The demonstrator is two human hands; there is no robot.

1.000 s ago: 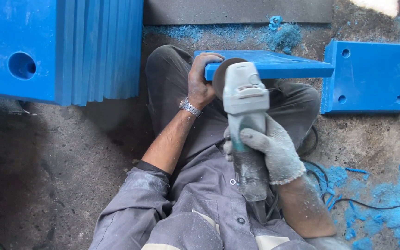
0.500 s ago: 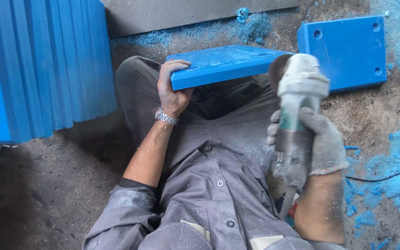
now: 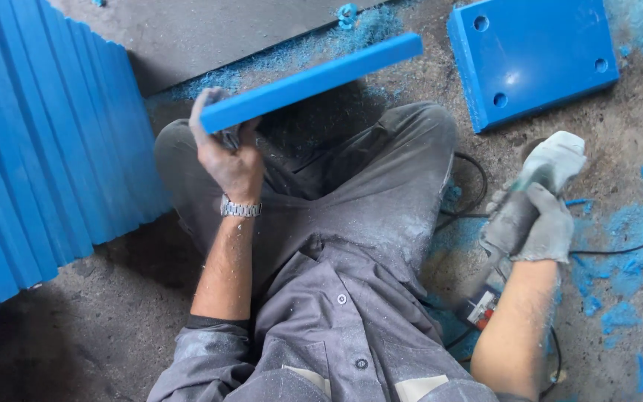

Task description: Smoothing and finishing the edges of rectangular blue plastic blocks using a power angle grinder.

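Gripping one end of a blue plastic slab, the left hand is held above the left knee, its fingers clamped on the slab's near end. The slab is seen edge-on and is raised clear of the ground, running up and to the right from the hand, over the gap between the knees. A metal wristwatch is worn on the left wrist, and the sleeve is pushed up above the elbow.

The right hand is covered by a grey work glove, and its fingers are wrapped around the body of an angle grinder. The grinder is held low at the right side, outside the right knee and well apart from the slab, with its head pointing away from the body. The disc is blurred and cannot be made out. A black power cable is seen on the ground near the tool.

A second blue plate, drilled with round holes, lies flat on the ground beyond the right knee. A stack of blue slabs stands on edge at the left. Blue shavings are scattered over the ground at the right. Grey work clothes, dusted with pale powder, are worn by the seated person.
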